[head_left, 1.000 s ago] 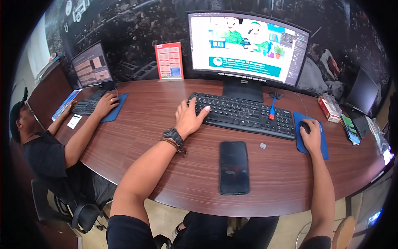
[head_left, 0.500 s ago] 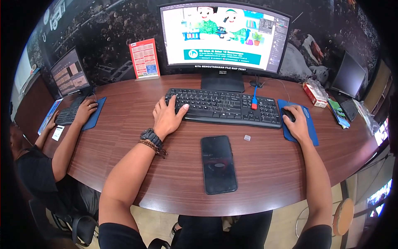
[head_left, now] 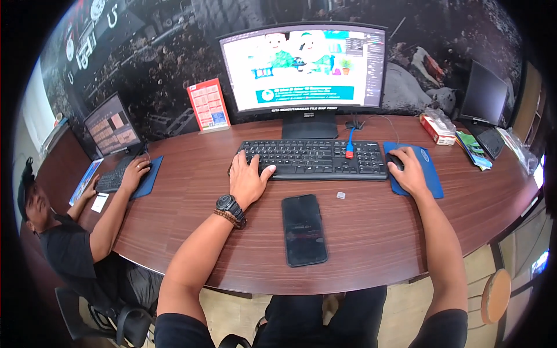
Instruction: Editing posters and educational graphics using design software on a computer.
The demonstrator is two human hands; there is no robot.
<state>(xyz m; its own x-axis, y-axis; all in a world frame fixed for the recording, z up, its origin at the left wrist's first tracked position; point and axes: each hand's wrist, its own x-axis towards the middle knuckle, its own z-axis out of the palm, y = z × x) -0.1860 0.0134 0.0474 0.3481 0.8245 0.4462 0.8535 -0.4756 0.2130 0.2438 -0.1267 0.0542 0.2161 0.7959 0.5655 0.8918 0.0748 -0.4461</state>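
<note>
My left hand [head_left: 248, 181] rests at the left end of a black keyboard [head_left: 316, 168], fingers spread over the keys and thumb out along the front edge. A dark watch [head_left: 227, 203] and a beaded bracelet circle that wrist. Over at the right, my right hand [head_left: 411, 173] is curled round a black mouse [head_left: 395, 161], which it partly hides, on a blue mouse pad [head_left: 430, 181]. A blue cable with a red plug [head_left: 349, 153] lies across the keyboard's right part. Behind it, a curved monitor [head_left: 301, 69] displays a cartoon design.
Nearer me lie a black phone [head_left: 304, 229] and a small clear plastic piece [head_left: 341, 195]. A red desk calendar [head_left: 209, 107] stands beside the monitor. At left, a co-worker [head_left: 69, 243] uses another computer. A red-white box [head_left: 438, 129] and second monitor [head_left: 484, 93] stand right.
My view has tilted up and turned slightly left, so the desk sits differently and the co-worker's head now shows. Both my hands keep their places on keyboard and mouse.
</note>
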